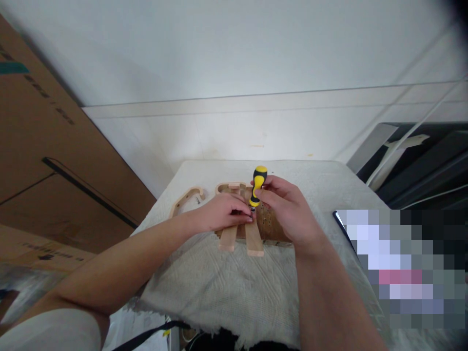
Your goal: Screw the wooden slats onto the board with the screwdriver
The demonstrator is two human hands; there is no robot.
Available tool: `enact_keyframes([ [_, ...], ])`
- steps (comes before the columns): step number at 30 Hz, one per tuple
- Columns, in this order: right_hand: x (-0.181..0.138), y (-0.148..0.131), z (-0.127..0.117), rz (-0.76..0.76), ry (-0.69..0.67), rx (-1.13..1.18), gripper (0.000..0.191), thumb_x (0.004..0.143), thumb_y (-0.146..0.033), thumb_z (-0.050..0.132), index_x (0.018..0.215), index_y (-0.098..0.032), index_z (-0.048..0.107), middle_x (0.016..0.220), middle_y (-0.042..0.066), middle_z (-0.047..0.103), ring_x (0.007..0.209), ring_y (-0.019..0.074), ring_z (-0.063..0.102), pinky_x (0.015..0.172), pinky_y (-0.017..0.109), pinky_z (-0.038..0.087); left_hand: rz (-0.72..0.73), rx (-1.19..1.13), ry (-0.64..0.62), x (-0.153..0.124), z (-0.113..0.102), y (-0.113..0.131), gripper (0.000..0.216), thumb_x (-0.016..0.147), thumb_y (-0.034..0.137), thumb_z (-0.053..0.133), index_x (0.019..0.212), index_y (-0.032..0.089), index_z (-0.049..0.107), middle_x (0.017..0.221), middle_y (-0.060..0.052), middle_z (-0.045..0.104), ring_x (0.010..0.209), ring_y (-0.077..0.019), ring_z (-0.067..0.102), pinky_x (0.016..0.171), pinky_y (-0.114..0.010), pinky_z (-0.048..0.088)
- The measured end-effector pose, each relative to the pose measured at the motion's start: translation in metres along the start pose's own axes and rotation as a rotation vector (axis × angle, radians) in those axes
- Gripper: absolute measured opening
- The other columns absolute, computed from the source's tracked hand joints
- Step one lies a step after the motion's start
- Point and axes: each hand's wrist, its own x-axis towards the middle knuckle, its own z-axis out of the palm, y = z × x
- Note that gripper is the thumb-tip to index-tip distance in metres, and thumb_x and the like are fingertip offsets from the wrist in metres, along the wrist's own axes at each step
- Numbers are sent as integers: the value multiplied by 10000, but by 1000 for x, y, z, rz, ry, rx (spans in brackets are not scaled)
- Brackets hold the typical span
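Your right hand (288,207): grip clamped on the screwdriver (258,187), upright over the slats (255,241), middle of the bench (226,287) | your left hand (223,212): fingers pinched together at its tip, on what I cannot tell | progress: early, I judge; curved piece (185,200) at 10 o'clock lies apart, not joined.

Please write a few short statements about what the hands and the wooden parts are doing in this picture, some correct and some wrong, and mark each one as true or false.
1. The right hand holds a yellow and black screwdriver upright. True.
2. The wooden slats lie on a white cloth. True.
3. The left hand lies flat on the cloth, far from the screwdriver. False: its fingers pinch at the screwdriver's tip, on the wooden slats.
4. The curved wooden piece lies to the right of the right hand. False: it lies on the left, beyond the left hand.
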Motion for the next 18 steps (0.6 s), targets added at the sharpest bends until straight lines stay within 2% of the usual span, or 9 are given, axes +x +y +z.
enact_keyframes([
  [5,0,1,3,37,68,-39,263,702,-347,736,811,-217,535,728,-38,560,668,126,508,657,289,418,-27,-28,-14,1,-1,1,119,880,198,603,841,143,702,835,-35,703,786,-112,629,743,-202,444],
  [10,-1,-2,1,39,11,49,179,760,-358,658,841,-201,629,803,5,644,745,153,575,686,300,438,-27,-35,-24,1,0,0,120,883,194,597,885,145,707,900,-51,709,837,-124,635,782,-218,451],
  [14,0,-1,-1,74,21,-89,255,763,-430,661,795,-178,689,773,32,672,728,169,583,661,312,432,-14,-21,-15,0,0,0,130,882,195,598,883,125,708,884,-62,709,818,-127,635,763,-221,449],
  [18,1,-1,2,65,43,-181,247,735,-425,690,780,-181,693,721,23,665,687,157,565,608,293,417,-10,-18,-7,0,0,0,114,877,180,602,845,133,702,842,-41,707,780,-114,628,747,-214,444],
])
